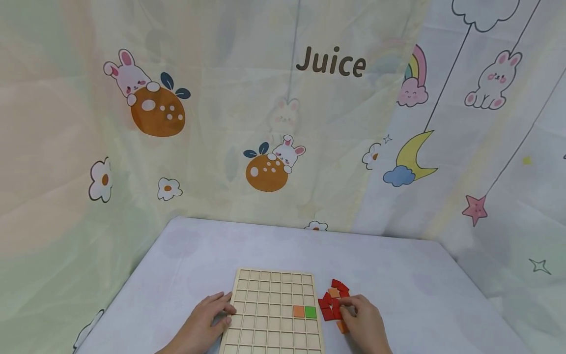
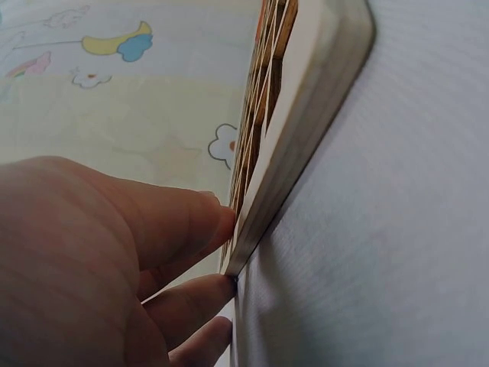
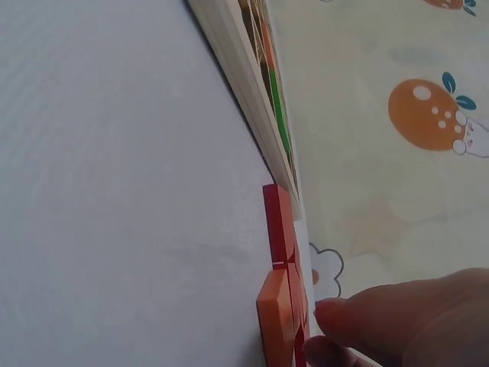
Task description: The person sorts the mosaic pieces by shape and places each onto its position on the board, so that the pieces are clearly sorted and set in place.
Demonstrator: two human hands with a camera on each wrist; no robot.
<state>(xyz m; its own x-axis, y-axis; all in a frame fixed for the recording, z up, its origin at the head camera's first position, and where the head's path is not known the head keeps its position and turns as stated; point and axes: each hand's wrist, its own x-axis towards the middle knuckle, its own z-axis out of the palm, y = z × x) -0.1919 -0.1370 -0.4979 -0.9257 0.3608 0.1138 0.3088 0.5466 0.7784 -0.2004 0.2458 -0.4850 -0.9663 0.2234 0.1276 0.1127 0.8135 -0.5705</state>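
A pale wooden grid board lies flat, an orange square tile and a green square tile side by side in its cells. Against the board's left edge rests my left hand, its fingers loosely bent; fingertips meet the edge in the left wrist view. Over a loose pile of red tiles to the right of the board is my right hand. Its thumb and fingertips touch or nearly touch a red tile; whether they pinch it is hidden. An orange tile lies by red ones.
Another orange tile sits among the red ones. A white cloth covers the table. Printed curtains hang behind and at the sides.
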